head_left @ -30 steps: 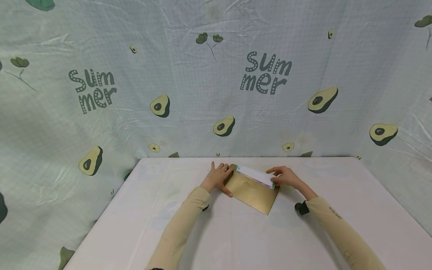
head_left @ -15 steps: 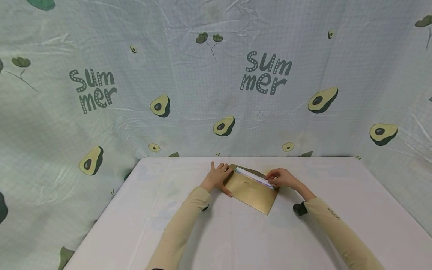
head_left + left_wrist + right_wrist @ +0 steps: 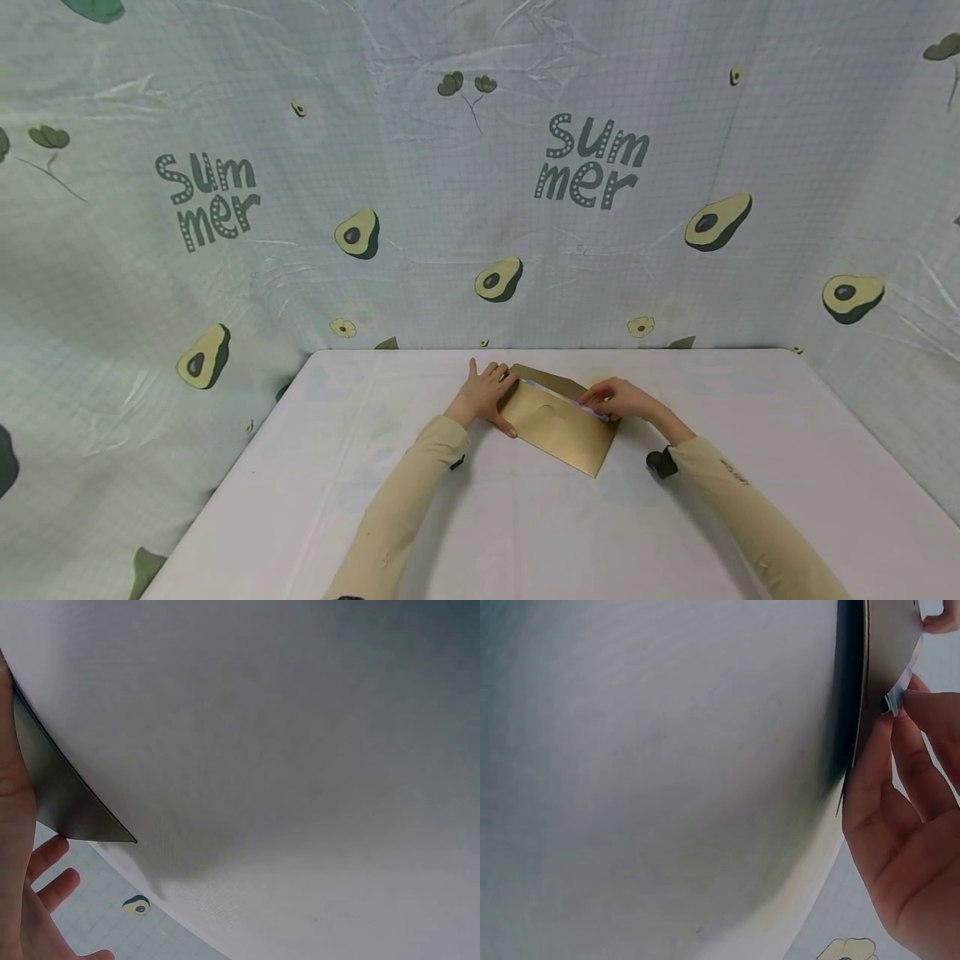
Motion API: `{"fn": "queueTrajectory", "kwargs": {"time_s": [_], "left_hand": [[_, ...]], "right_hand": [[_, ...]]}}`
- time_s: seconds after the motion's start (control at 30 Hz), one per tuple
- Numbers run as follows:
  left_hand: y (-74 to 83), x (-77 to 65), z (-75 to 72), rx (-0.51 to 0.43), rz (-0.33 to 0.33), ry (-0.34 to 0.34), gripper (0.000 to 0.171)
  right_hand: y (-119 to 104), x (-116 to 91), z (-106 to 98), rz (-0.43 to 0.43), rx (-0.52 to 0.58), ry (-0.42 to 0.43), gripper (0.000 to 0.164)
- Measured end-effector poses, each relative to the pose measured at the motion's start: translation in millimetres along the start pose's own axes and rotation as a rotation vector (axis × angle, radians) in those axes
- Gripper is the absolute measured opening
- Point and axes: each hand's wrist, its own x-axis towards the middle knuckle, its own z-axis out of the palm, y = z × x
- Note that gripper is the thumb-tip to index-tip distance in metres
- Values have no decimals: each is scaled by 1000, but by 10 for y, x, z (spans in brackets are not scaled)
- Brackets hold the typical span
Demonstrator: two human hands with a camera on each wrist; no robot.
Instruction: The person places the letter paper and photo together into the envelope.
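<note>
A gold envelope (image 3: pixel 558 435) lies aslant on the table, its flap raised on the far side. Only a thin strip of a white card (image 3: pixel 553 390) with a blue-violet edge shows at the envelope's mouth; the rest is hidden inside. My left hand (image 3: pixel 480 397) holds the envelope's left side, thumb at the near corner and fingertips at the far one. In the left wrist view the envelope (image 3: pixel 69 795) rises beside that hand's palm. My right hand (image 3: pixel 624 398) pinches the card near its right end. In the right wrist view, thumb and fingertips close on the card (image 3: pixel 902 688).
The white table (image 3: pixel 480 533) reaches to a hanging cloth (image 3: pixel 420 167) printed with avocados and "summer" lettering. A black strap device (image 3: pixel 662 462) sits at the right wrist.
The card has slid down into the envelope, its white part shrinking to a thin strip. My right hand has moved slightly left and nearer the envelope. My left hand has stayed put.
</note>
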Motion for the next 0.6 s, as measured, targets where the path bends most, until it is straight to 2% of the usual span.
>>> {"fn": "queueTrajectory", "kwargs": {"time_s": [0.17,0.6], "left_hand": [[0,12,10,-8,-5,6,111],[-7,55,72,-13,-14,36,110]], "right_hand": [[2,34,18,5,-25,-42,27],[6,69,19,51,-1,-100,29]]}}
